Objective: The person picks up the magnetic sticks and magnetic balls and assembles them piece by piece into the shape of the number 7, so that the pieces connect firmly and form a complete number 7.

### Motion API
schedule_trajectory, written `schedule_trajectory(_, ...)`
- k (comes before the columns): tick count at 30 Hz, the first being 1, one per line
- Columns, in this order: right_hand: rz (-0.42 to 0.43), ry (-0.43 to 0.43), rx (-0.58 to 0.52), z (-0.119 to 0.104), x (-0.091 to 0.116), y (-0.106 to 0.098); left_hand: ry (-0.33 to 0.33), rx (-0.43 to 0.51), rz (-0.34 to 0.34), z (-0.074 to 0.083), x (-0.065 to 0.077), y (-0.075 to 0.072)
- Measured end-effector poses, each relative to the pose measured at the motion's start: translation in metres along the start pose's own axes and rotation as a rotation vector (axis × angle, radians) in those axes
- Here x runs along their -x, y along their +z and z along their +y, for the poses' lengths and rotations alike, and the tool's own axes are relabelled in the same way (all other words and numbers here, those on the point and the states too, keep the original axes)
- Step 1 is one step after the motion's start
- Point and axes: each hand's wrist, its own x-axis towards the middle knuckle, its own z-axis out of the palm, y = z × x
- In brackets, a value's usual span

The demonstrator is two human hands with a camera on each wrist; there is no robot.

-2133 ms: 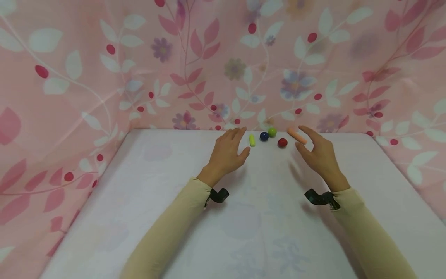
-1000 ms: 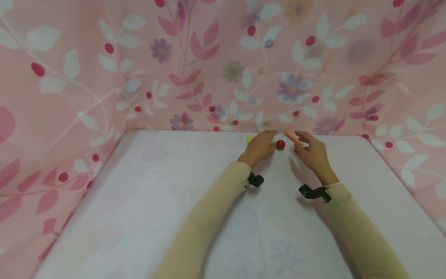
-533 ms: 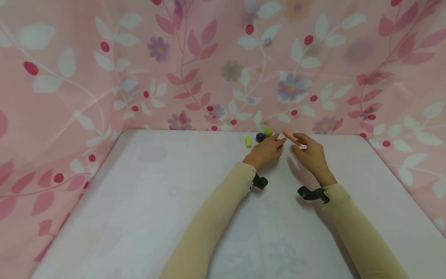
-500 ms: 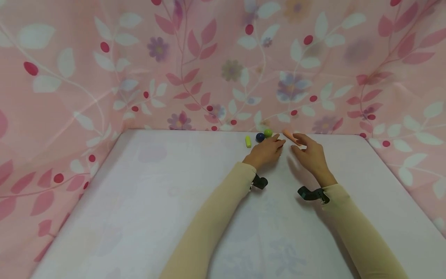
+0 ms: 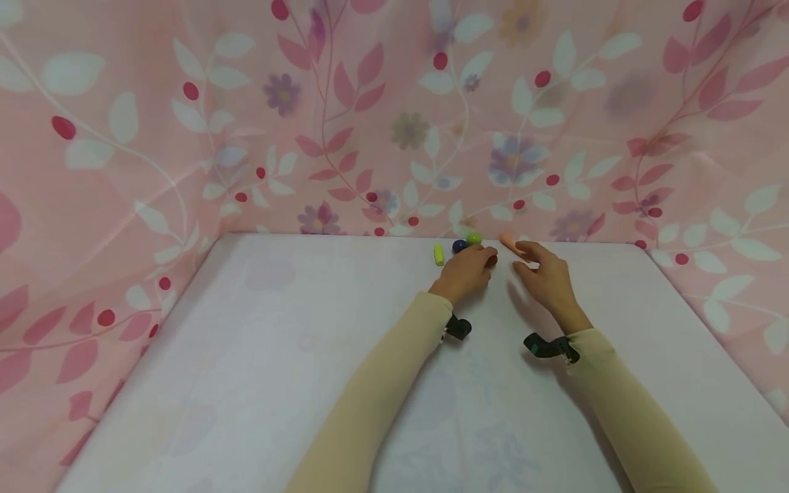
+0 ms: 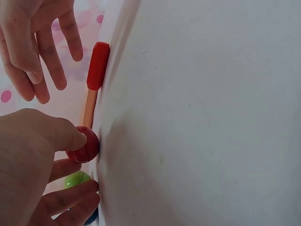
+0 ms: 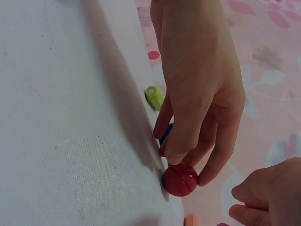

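My left hand (image 5: 466,269) pinches a small red ball (image 7: 180,180) between thumb and fingers, near the far edge of the white-covered table. In the left wrist view, the thumb presses on the near side of the ball. Just behind and left of that hand sit a dark blue ball (image 5: 459,246) and a green ball (image 5: 473,238). My right hand (image 5: 548,277) hovers with loosely bent fingers beside an orange stick (image 5: 511,244), apart from it in the left wrist view. There, the stick shows a red, faceted end (image 6: 98,66).
A short yellow-green block (image 5: 439,255) lies left of the balls. Pink floral cloth (image 5: 407,130) hangs behind the table and along its sides. Each wrist carries a black camera mount, such as the right one (image 5: 548,346).
My left hand has moved right, past the yellow-green block and the blue and green balls, and its fingers have curled onto the red ball. The right hand has shifted only slightly.
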Motion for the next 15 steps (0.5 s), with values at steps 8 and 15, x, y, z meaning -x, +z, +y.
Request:
schedule_trajectory(8,-0.007,0.016,-0.012,0.001,0.0,0.005,0.054,-0.111,0.041,0.0,-0.002,0.009)
schedule_trajectory(15,-0.01,0.026,-0.008,-0.001,0.0,0.003,0.034,-0.028,0.067,-0.003,-0.003,0.011)
